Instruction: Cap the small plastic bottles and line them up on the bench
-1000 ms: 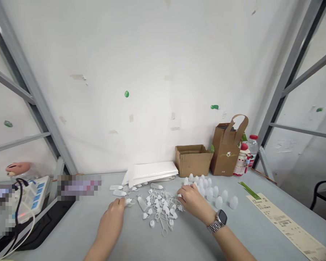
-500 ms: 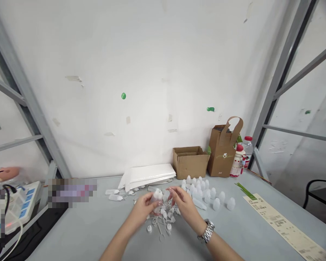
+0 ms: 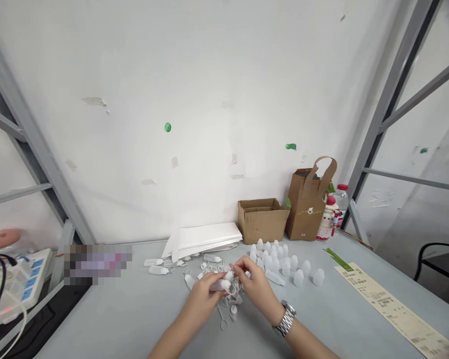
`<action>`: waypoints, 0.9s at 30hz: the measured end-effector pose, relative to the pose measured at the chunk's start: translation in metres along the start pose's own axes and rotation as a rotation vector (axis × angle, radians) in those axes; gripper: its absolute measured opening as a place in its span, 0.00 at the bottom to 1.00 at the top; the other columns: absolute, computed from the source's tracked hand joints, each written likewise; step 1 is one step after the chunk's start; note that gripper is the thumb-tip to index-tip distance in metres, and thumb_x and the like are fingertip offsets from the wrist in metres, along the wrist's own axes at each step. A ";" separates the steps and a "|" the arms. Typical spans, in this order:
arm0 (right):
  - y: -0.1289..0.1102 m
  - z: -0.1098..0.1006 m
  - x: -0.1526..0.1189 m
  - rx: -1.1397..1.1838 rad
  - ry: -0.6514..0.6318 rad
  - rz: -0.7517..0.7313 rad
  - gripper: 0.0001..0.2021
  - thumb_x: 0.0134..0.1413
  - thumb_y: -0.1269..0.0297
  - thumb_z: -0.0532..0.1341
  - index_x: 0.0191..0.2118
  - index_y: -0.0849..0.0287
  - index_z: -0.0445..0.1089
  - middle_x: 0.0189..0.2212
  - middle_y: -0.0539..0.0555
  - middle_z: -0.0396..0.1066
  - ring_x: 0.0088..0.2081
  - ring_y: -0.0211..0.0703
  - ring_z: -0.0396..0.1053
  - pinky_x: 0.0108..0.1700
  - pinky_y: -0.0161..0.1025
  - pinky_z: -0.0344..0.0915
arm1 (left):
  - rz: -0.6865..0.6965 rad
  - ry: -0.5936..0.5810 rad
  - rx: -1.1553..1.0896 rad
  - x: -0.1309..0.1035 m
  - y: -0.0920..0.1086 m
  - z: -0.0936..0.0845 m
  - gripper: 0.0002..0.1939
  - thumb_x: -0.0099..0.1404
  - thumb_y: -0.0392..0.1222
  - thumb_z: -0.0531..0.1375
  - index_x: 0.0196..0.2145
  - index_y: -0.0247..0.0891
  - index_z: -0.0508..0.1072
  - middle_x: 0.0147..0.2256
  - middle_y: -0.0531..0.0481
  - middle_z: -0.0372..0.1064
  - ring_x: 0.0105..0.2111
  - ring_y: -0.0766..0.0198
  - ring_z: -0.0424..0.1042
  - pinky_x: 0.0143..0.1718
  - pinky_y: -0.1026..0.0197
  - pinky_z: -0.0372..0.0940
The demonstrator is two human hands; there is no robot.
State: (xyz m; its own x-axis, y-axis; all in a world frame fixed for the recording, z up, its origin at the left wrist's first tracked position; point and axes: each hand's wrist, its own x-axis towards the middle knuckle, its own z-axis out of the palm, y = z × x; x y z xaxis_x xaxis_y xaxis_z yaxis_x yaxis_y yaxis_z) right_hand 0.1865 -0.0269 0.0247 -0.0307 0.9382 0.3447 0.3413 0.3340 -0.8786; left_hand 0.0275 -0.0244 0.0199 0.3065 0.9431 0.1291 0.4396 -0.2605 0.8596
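Observation:
My left hand (image 3: 202,295) is closed around a small translucent plastic squeeze bottle (image 3: 219,285), tilted so its top points right. At that top, the thumb and fingertips of my right hand (image 3: 255,285) pinch together on a small white cap (image 3: 229,275); the fingers partly hide it. Beneath both hands lies a pile of white caps with ring straps (image 3: 233,312), partly covered. Several capped bottles (image 3: 158,270) lie to the left of the pile. Several translucent bottles without caps (image 3: 298,277) stand to the right, and one lies on its side (image 3: 275,278).
White mailer bags (image 3: 207,239) lie at the back beside an open cardboard box (image 3: 264,227). Further right are a brown paper bag (image 3: 305,214), a red-and-white bottle (image 3: 325,222) and a printed paper strip (image 3: 389,304). A power strip (image 3: 33,279) sits at the left.
My left hand has tipped the bottle from upright towards the right. My right fingertips have moved in to its top and closed there. The view has shifted slightly.

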 end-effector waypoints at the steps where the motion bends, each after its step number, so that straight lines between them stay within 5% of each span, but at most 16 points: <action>1: 0.001 0.000 0.000 0.018 0.001 0.008 0.13 0.54 0.56 0.53 0.24 0.58 0.62 0.20 0.47 0.63 0.24 0.37 0.61 0.28 0.34 0.58 | -0.023 0.001 0.011 0.000 0.001 0.000 0.15 0.51 0.39 0.58 0.38 0.39 0.73 0.38 0.46 0.72 0.39 0.57 0.68 0.42 0.57 0.63; 11: -0.002 0.006 -0.004 0.183 0.161 0.099 0.19 0.49 0.46 0.55 0.21 0.58 0.61 0.17 0.47 0.61 0.21 0.37 0.59 0.25 0.34 0.58 | -0.090 -0.171 -0.249 -0.003 0.010 -0.004 0.10 0.52 0.45 0.58 0.27 0.34 0.71 0.26 0.50 0.72 0.29 0.60 0.70 0.32 0.60 0.65; 16: 0.006 0.000 0.001 0.182 0.271 0.091 0.19 0.51 0.46 0.53 0.23 0.57 0.60 0.17 0.46 0.60 0.20 0.36 0.58 0.24 0.34 0.58 | -0.085 -0.106 -0.163 -0.001 0.003 -0.007 0.11 0.52 0.45 0.58 0.28 0.35 0.72 0.28 0.49 0.73 0.31 0.58 0.71 0.34 0.60 0.65; 21: 0.010 -0.001 0.003 -0.017 0.091 0.022 0.16 0.55 0.51 0.51 0.26 0.58 0.63 0.22 0.50 0.65 0.26 0.41 0.64 0.31 0.38 0.62 | -0.072 0.188 0.021 0.003 -0.002 -0.013 0.13 0.49 0.41 0.59 0.34 0.38 0.75 0.38 0.47 0.73 0.40 0.56 0.69 0.42 0.58 0.64; 24: 0.008 0.002 -0.001 -0.223 0.083 -0.125 0.12 0.57 0.57 0.50 0.39 0.56 0.67 0.36 0.55 0.67 0.40 0.46 0.64 0.44 0.44 0.60 | -0.012 0.210 0.029 0.003 -0.004 -0.014 0.14 0.49 0.38 0.58 0.35 0.42 0.75 0.39 0.49 0.73 0.41 0.58 0.70 0.41 0.59 0.65; 27: 0.004 0.002 -0.004 -0.304 0.026 -0.182 0.13 0.59 0.61 0.47 0.41 0.52 0.67 0.38 0.54 0.66 0.43 0.45 0.62 0.46 0.45 0.57 | 0.032 0.214 0.048 0.001 -0.005 -0.012 0.16 0.49 0.37 0.58 0.37 0.43 0.75 0.38 0.50 0.74 0.41 0.58 0.70 0.43 0.58 0.65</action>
State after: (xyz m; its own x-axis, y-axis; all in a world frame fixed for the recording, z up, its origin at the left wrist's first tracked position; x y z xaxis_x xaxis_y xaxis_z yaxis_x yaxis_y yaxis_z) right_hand 0.1866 -0.0291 0.0189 -0.0942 0.8621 0.4978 0.5967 0.4491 -0.6650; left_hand 0.0156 -0.0196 0.0220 0.1372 0.9553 0.2619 0.4742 -0.2954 0.8294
